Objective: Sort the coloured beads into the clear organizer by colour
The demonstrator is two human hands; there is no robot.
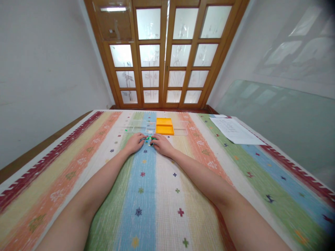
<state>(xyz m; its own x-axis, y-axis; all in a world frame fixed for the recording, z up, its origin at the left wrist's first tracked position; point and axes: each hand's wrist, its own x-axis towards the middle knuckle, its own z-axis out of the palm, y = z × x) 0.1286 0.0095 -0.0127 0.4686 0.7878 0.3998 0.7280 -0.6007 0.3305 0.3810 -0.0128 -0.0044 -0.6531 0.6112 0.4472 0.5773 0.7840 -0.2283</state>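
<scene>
Both my arms stretch far out over a striped, multicoloured cloth point(157, 195). My left hand point(135, 142) and my right hand point(162, 143) lie side by side with fingers curled, meeting over a small cluster of green and white pieces point(149, 139). The fingertips of both hands touch this cluster; how each hand grips it is too small to make out. Just beyond the hands sits an orange tray point(164, 126) inside a clear flat organiser point(180, 128).
A printed white paper sheet point(234, 130) lies at the far right of the cloth. A tiny green piece point(126, 130) rests left of the organiser. A leaning glass pane point(282, 118) stands at right, wooden glazed doors point(167, 55) beyond.
</scene>
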